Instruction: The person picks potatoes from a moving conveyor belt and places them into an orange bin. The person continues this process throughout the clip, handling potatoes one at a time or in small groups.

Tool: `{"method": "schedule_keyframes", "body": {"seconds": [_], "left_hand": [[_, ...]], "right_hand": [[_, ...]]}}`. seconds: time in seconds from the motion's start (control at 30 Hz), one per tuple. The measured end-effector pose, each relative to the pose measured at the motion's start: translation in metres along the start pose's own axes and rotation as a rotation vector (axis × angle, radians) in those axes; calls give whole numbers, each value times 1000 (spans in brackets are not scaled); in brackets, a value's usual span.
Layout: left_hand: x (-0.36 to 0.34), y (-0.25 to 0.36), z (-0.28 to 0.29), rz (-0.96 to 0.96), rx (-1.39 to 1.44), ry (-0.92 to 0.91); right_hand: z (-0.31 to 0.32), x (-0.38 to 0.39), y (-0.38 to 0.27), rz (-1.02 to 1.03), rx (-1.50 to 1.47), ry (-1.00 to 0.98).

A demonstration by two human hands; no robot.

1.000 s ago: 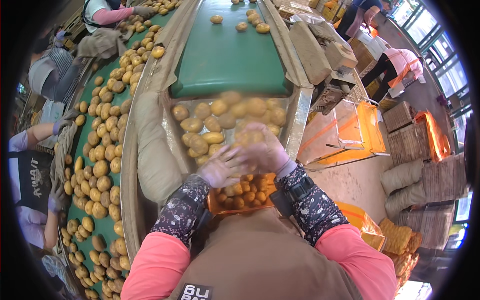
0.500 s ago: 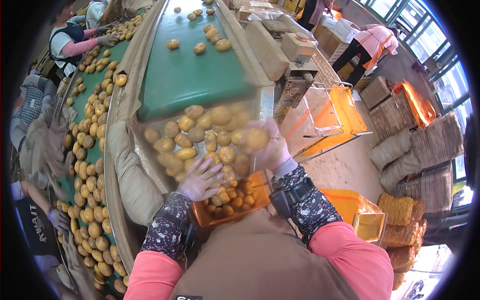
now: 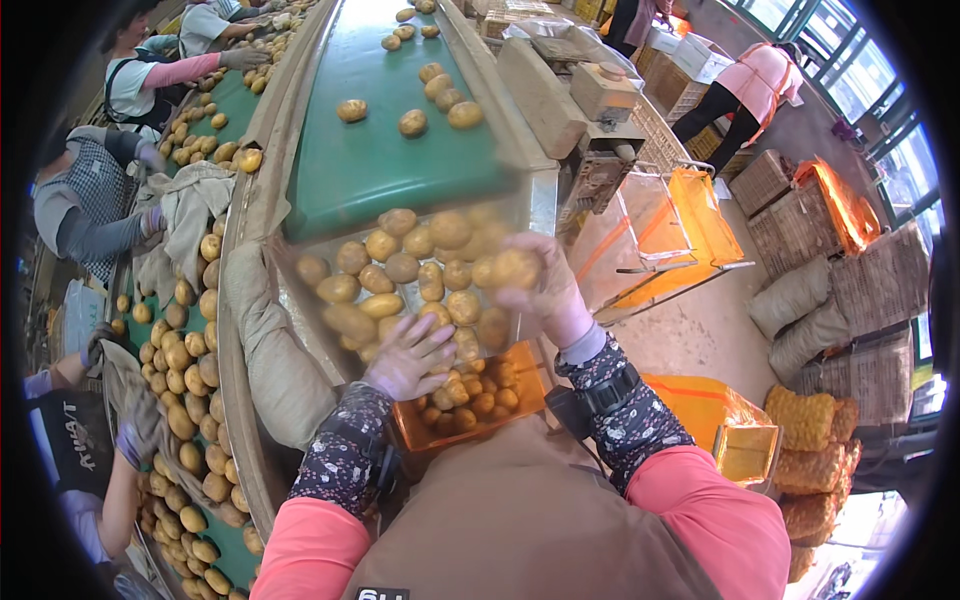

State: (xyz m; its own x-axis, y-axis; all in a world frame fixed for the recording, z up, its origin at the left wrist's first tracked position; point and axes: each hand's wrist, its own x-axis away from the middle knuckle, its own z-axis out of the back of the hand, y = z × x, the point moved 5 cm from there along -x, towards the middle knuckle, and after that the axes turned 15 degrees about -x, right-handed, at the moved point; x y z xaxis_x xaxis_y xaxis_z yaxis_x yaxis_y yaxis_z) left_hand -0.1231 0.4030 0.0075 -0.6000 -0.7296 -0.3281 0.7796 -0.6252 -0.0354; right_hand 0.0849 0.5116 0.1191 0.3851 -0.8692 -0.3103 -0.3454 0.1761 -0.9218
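The left hand (image 3: 408,362) has its fingers spread wide beside the near potatoes (image 3: 431,282), whether touching I cannot tell; the right hand (image 3: 530,276) holds one potato (image 3: 514,268), somewhat blurred, between thumb and curved fingers; many potatoes lie in a metal tray (image 3: 542,208), between the green belt (image 3: 390,180) and an orange container (image 3: 530,374).

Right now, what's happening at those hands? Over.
Left grip open by potatoes. Right grip curled at one blurred potato, hold unclear. Orange container below, potatoes inside. Possible snag: tan roll, left.
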Motion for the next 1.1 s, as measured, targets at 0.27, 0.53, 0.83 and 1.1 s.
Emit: {"method": "schedule_keyframes", "body": {"seconds": [0.27, 0.53, 0.83, 1.1], "left_hand": [[-1, -2, -1, 5, 2, 16], [-4, -2, 4, 24, 23, 9], [-4, -3, 4, 9, 15, -9], [-7, -3, 7, 21, 36, -9]], "right_hand": [[-10, -3, -7, -21, 305, 105], [-10, -6, -10, -109, 258, 156], [-4, -6, 11, 26, 371, 167], [-22, -7, 24, 75, 518, 29]]}}
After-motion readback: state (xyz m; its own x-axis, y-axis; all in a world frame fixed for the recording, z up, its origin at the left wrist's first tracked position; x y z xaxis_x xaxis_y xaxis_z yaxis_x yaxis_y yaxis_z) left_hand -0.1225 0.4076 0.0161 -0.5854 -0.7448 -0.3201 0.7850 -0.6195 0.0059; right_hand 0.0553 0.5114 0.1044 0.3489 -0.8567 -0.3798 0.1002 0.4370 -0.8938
